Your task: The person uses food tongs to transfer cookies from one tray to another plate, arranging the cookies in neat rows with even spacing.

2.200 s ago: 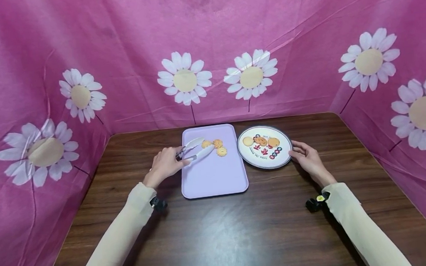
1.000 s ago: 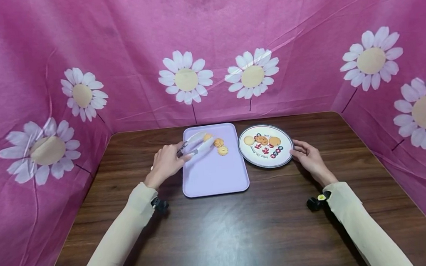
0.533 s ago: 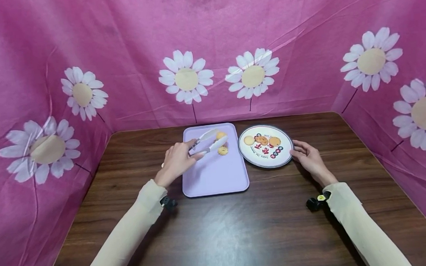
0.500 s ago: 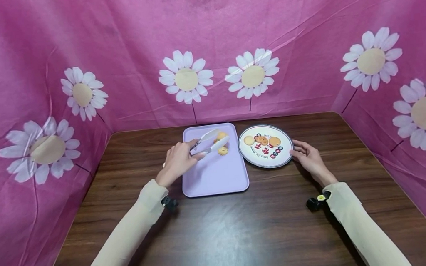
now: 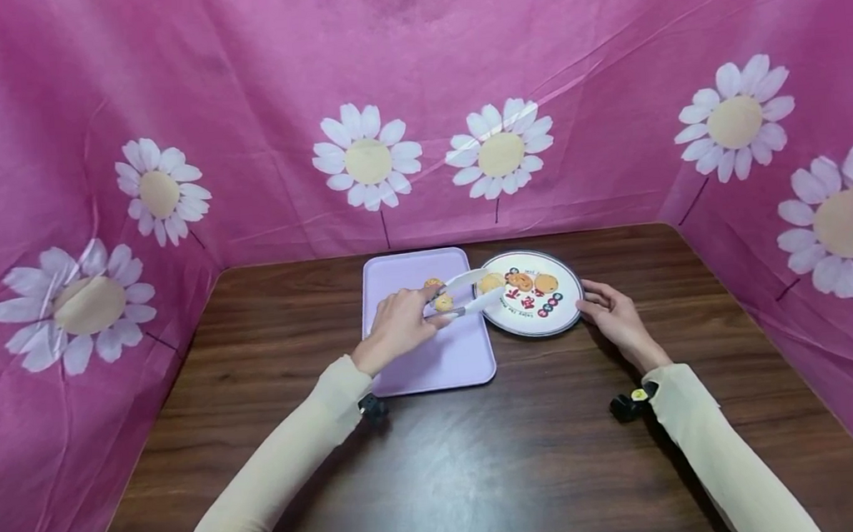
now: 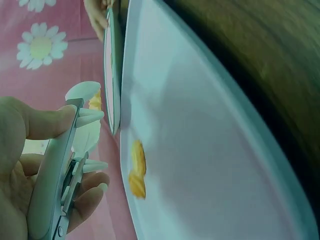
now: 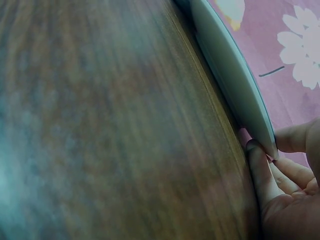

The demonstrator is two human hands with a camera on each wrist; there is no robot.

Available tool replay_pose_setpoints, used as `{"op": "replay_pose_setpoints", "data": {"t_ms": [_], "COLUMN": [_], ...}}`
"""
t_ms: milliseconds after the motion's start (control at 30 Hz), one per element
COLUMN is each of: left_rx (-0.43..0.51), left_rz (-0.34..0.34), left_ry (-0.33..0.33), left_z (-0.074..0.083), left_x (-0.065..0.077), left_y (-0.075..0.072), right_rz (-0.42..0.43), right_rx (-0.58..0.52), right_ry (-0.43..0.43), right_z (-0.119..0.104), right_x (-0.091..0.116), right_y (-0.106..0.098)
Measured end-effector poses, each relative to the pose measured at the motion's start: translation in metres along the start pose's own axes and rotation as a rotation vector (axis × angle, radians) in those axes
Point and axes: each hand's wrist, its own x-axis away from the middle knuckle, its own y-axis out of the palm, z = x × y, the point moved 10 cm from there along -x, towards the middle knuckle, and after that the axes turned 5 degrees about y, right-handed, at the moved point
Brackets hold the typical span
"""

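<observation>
My left hand [image 5: 403, 322] grips a pair of tongs [image 5: 467, 305] with metal handles and white tips. A pale cookie [image 5: 491, 282] sits between the tips, over the left rim of the plate; part of that cookie [image 6: 95, 101] shows behind the tips in the left wrist view. The white plate [image 5: 527, 325], dark-rimmed and printed with red characters, bears more cookies [image 5: 546, 283]. My right hand [image 5: 617, 322] pinches its right rim, thumb on top and fingers beneath. On the lilac tray [image 5: 435, 370] lie two cookies [image 6: 138, 157], partly behind the left hand and tongs in the head view.
The tray and plate stand side by side near the back edge of the brown wooden table [image 5: 443, 482]. A pink cloth [image 5: 409, 50] with white daisies hangs close behind and at both sides.
The left hand has moved right across the tray with the tongs, lifting a cookie off it and over to the plate. The right hand has stayed at the plate's rim.
</observation>
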Motion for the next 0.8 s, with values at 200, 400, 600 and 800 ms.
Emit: {"op": "replay_pose_setpoints", "data": {"t_ms": [200, 400, 600, 800], "left_rx": [0.012, 0.003, -0.007, -0.009], "left_rz": [-0.036, -0.06, -0.098, -0.115], "left_ry": [0.027, 0.065, 0.088, 0.102], "left_z": [0.015, 0.029, 0.04, 0.051], "left_x": [-0.006, -0.014, -0.02, -0.025], "left_y": [0.017, 0.028, 0.039, 0.046], "right_rz": [-0.006, -0.003, 0.002, 0.001], "right_rx": [-0.002, -0.009, -0.007, -0.007], "right_ry": [0.004, -0.007, 0.01, 0.012], "right_z": [0.001, 0.0, 0.001, 0.001], "right_x": [0.0, 0.0, 0.001, 0.001], "right_y": [0.002, 0.001, -0.001, -0.001]}}
